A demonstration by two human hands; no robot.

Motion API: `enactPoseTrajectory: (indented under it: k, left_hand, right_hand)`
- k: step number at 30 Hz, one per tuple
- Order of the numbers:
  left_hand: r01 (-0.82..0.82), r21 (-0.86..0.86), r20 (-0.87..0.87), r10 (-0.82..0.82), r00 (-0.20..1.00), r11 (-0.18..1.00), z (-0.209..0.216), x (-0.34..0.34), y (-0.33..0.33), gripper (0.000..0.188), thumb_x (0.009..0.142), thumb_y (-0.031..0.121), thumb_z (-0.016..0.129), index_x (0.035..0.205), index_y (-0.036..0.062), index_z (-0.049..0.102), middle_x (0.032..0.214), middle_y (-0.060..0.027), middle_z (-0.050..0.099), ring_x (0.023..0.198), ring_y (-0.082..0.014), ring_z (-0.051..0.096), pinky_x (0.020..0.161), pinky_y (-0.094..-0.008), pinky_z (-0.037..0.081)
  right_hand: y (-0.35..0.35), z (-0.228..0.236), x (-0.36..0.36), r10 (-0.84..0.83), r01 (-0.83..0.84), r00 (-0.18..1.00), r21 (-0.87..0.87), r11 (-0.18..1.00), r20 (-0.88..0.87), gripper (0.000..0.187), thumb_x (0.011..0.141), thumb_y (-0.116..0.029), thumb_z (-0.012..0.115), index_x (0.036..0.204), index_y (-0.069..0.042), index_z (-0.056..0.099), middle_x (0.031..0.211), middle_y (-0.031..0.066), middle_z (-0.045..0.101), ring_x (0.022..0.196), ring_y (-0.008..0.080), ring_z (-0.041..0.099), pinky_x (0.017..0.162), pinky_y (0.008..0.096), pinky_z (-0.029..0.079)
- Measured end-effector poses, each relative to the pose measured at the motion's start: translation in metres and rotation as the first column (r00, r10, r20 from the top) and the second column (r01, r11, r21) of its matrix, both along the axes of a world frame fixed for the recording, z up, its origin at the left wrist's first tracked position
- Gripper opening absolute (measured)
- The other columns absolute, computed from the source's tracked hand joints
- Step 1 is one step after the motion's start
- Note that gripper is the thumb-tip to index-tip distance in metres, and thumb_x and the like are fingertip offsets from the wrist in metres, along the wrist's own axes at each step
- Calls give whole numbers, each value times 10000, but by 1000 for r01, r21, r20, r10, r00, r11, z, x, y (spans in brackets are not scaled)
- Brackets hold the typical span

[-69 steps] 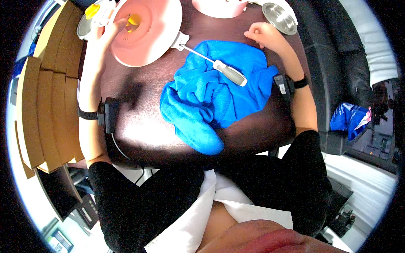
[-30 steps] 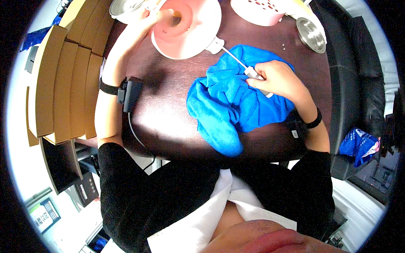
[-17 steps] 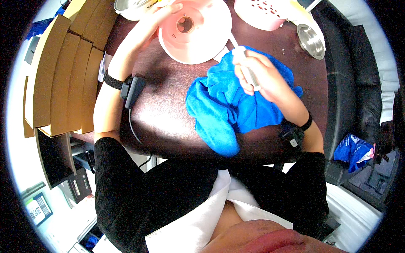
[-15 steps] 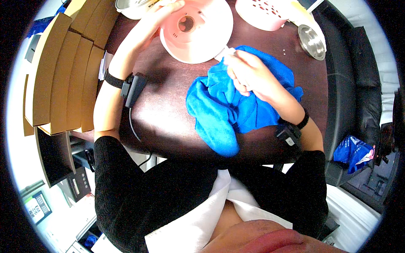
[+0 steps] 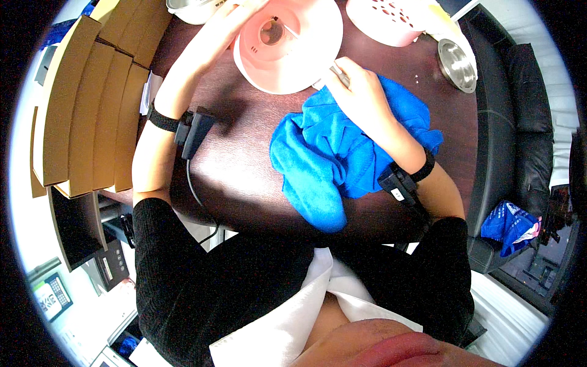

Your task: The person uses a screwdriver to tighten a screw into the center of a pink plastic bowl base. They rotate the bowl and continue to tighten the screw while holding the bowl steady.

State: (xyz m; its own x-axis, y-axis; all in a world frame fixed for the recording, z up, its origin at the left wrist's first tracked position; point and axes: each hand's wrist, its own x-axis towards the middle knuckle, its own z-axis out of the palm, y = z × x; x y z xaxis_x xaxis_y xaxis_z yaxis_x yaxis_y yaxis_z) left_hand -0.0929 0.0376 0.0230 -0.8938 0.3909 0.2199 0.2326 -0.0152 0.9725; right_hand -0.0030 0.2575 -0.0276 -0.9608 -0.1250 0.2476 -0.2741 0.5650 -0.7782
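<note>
A pink bowl-shaped shell [image 5: 312, 46] with a round dark-looking opening in its bottom sits tilted at the far middle of the table, its hollow side toward me. My left hand [image 5: 238, 17] grips its far-left rim, partly cut off by the picture's upper edge. At its near-right rim, my right hand [image 5: 356, 84] is closed round a slim grey handle [image 5: 338, 74]. The front end of that tool is hard to make out; a pale thin strip shows inside the shell. Beneath my right hand lies a crumpled blue cloth [image 5: 315, 153].
A pink piece with round holes [image 5: 382, 21] stands at the far right, near a shiny metal bowl [image 5: 457, 66]. Cardboard boxes [image 5: 92, 110] line the left side. A pale container [image 5: 192, 9] is at the far left. A black sofa [image 5: 498, 140] borders the table's right.
My right hand has turned and moved slightly up and right, showing the grey handle at the shell's rim. A pale strip now appears inside the shell. My left hand stays on the rim.
</note>
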Motion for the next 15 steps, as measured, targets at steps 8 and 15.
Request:
enactPoseTrajectory:
  k: [8, 15]
  left_hand:
    - [21, -106, -18, -23, 1000, 994, -8, -15, -10, 494, 900, 313, 498, 1279, 9, 408, 1302, -93, 423, 1201, -159, 385, 1025, -294, 280]
    - [-27, -137, -121, 10, 993, 990, -13, -16, -8, 499, 903, 318, 485, 1274, -6, 403, 1322, -113, 400, 1230, -164, 356, 1043, -295, 251]
  right_hand:
    - [-1, -3, -3, -12, 12, 1000, 0, 1000, -1, 235, 835, -233, 570, 810, -2, 533, 659, 206, 572, 623, 355, 596, 525, 394, 452]
    - [-3, -1, -3, -20, 21, 1000, 14, 1000, -20, 232, 835, -234, 566, 807, -5, 534, 658, 211, 573, 625, 368, 590, 527, 403, 452]
